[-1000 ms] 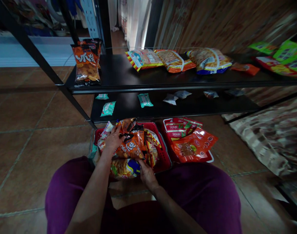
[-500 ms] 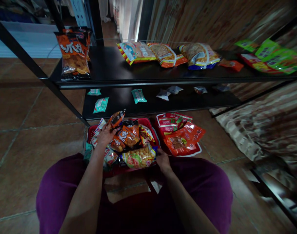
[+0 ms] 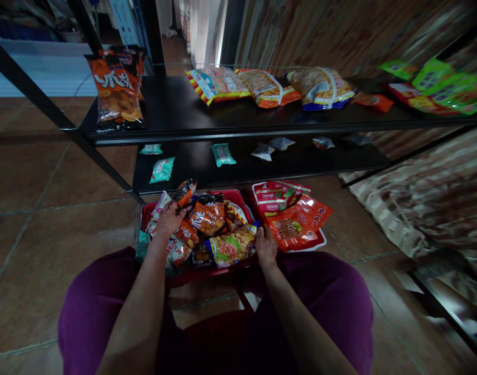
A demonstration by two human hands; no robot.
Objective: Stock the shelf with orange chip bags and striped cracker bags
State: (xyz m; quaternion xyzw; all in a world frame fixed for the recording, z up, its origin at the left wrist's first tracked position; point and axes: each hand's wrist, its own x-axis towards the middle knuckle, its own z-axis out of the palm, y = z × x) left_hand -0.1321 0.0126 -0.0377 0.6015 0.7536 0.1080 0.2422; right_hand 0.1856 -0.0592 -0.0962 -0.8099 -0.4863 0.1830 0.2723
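A red basket [image 3: 238, 196] heaped with snack packets sits on the floor in front of my knees. My left hand [image 3: 168, 219] is closed on an orange and black snack bag [image 3: 201, 214] at the top of the heap. My right hand [image 3: 266, 246] grips the right end of a green and yellow snack bag [image 3: 232, 247] at the basket's near right corner. A second red tray [image 3: 315, 242] to the right holds red and orange packets [image 3: 298, 223].
A black two-level shelf [image 3: 222, 131] stands just beyond the baskets. An upright orange bag [image 3: 115, 94] and several flat packets [image 3: 268, 87] lie on its top level, small teal and white sachets [image 3: 222, 154] on the lower one. Green packets [image 3: 449, 86] lie far right. Tiled floor spreads left.
My right hand went from the basket's near middle to its right corner, taking the green and yellow bag to the right. My left hand stayed on the orange bag.
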